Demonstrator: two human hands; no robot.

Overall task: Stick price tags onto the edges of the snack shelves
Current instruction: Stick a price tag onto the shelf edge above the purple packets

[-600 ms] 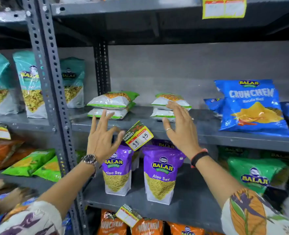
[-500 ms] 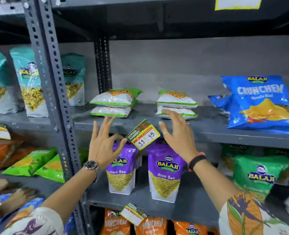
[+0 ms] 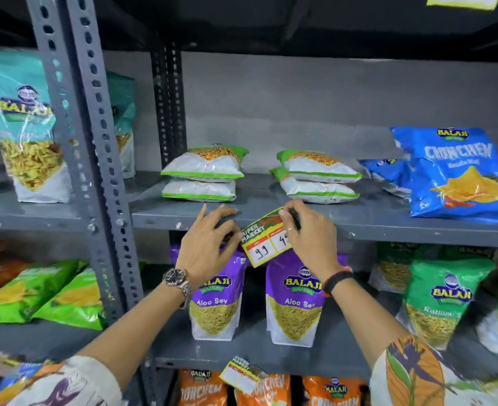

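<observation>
A yellow price tag (image 3: 262, 248) with a green and red header and the handwritten number 99 hangs tilted on the front edge of the grey middle shelf (image 3: 388, 230). My right hand (image 3: 310, 238) pinches the tag's upper right corner against that edge and covers part of the second number. My left hand (image 3: 208, 247) is at the tag's left corner, with curled fingers touching it and the index finger resting on the shelf edge. A second tag (image 3: 242, 375) sits crooked on the edge of the shelf below.
Two purple Aloo Sev bags (image 3: 296, 306) stand right under the tag. White and green packets (image 3: 201, 177) lie stacked on the middle shelf, blue Crunchem bags (image 3: 458, 177) to the right. A perforated grey upright (image 3: 95, 171) stands to the left. Another yellow tag (image 3: 461, 1) is on the top shelf.
Both hands were spread open on either side of the tag. They have closed in and now hold its left and right corners. The view has moved closer.
</observation>
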